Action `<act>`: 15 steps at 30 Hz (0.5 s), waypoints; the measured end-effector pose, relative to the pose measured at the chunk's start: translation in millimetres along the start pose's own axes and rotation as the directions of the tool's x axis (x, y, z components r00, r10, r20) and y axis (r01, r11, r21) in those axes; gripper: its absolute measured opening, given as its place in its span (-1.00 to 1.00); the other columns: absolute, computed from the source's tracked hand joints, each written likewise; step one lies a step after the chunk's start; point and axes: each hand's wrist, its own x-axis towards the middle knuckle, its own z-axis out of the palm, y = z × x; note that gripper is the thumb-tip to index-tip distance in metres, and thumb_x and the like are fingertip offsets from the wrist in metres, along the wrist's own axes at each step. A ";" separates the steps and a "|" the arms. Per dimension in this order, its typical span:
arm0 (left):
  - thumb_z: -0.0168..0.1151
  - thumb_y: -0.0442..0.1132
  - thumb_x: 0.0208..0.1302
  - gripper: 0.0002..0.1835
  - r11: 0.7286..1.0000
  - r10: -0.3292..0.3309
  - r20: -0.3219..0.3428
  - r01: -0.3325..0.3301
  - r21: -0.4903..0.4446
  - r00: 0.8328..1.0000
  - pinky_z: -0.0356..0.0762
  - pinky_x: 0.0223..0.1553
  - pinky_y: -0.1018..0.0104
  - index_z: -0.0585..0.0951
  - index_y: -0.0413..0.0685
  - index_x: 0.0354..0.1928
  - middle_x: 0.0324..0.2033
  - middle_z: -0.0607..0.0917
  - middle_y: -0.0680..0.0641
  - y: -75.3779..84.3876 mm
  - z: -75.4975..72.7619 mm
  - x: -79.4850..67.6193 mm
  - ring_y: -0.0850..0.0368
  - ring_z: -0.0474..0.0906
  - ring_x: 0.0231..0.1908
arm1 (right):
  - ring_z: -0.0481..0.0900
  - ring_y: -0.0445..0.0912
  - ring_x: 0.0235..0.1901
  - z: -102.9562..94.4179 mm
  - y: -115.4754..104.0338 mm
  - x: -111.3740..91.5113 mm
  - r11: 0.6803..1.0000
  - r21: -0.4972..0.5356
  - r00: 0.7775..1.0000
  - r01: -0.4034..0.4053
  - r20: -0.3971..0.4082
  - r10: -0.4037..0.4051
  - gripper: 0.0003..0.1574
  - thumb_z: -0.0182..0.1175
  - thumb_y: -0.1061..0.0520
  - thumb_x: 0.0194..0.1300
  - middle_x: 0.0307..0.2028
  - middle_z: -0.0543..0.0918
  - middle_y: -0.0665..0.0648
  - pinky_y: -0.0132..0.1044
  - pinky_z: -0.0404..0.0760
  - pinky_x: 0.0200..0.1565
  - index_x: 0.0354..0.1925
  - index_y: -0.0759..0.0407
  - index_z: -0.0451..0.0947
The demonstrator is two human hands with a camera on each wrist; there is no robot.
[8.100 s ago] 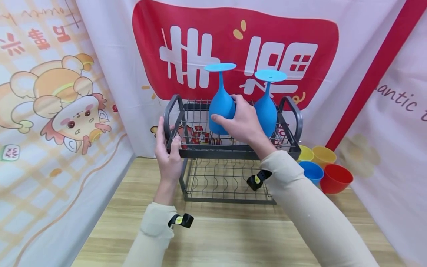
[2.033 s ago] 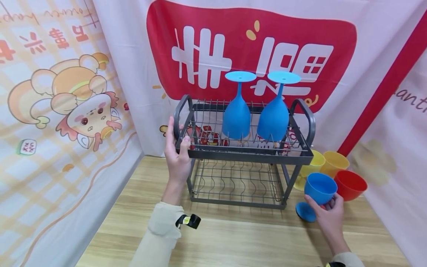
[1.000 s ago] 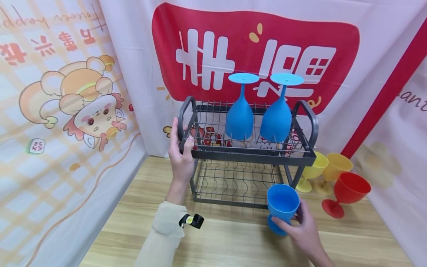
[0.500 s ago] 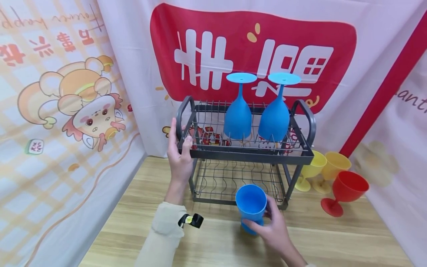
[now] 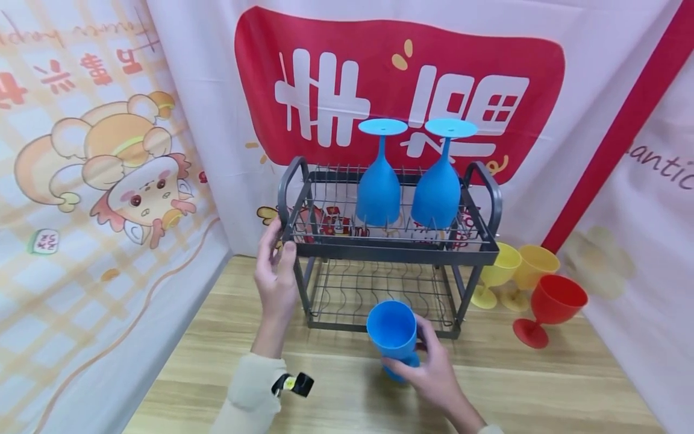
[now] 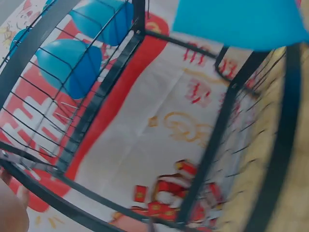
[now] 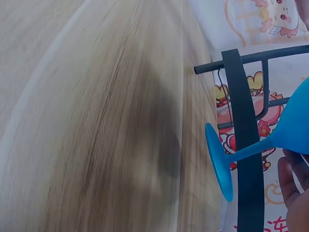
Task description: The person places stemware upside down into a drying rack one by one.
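In the head view my right hand (image 5: 431,367) grips a blue goblet (image 5: 391,325) by its bowl, mouth up and slightly tilted, just in front of the rack. The right wrist view shows the goblet's stem and round foot (image 7: 219,162) held clear of the wooden surface. My left hand (image 5: 276,280) is at the left end of the two-tier dark dish rack (image 5: 390,250), thumb and fingers fairly straight by its corner post. Two blue goblets stand upside down on the top tier, one nearer the middle (image 5: 378,193) and one to its right (image 5: 436,193).
Right of the rack stand two yellow goblets, one paler (image 5: 499,265) and one deeper (image 5: 535,265), with a red goblet (image 5: 558,301) in front. The rack's lower tier (image 5: 374,295) has wavy wires. Printed cloth (image 5: 217,90) hangs behind and on both sides of the wooden table (image 5: 325,374).
A blue goblet left the group at right, carried leftward in my right hand to the rack's front. Earlier, the right hand set a goblet on the top tier. My left hand has slid down the rack's corner.
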 end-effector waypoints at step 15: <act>0.35 -0.20 0.46 -0.65 0.984 -0.072 0.477 -0.015 0.177 0.876 0.66 -0.02 0.29 0.60 0.01 0.22 0.09 0.74 -0.06 -45.0 -4.8 -75.7 0.18 0.65 0.01 | 0.65 0.18 0.23 -18.2 6.9 5.7 0.923 -0.259 0.954 0.285 -0.019 -0.300 0.25 0.78 0.02 -0.18 0.28 0.64 0.16 0.34 0.68 0.15 0.46 0.00 0.40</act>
